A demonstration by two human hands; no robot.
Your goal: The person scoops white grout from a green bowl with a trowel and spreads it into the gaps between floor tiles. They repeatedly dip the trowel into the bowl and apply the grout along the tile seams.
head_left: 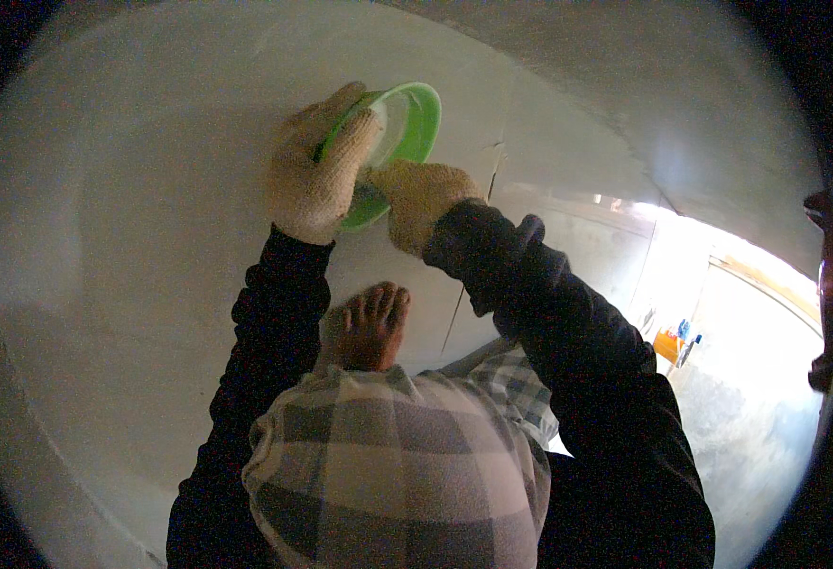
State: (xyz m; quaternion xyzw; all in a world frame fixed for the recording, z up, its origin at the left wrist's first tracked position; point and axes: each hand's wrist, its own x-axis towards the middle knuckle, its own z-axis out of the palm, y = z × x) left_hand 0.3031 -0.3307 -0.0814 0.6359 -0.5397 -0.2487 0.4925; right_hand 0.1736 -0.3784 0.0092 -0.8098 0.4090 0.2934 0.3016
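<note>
A round green bowl (422, 121) with a pale inner bottom is tilted on its side in front of me. My left hand (320, 175), in a beige knitted glove, grips its left edge, thumb over the inside and fingers round the outer wall. My right hand (428, 201), gloved the same way, is closed at the lower right of the bowl and covers part of the rim. Its fingertips reach over the bowl's inside. What they hold, if anything, is hidden.
Below the bowl is my bare foot (373, 327) on the pale floor (170, 313). A dark crack or joint (454, 318) runs along the floor right of it. A grey wall (644, 104) rises at upper right. Beyond a bright opening lies a small orange object (667, 345).
</note>
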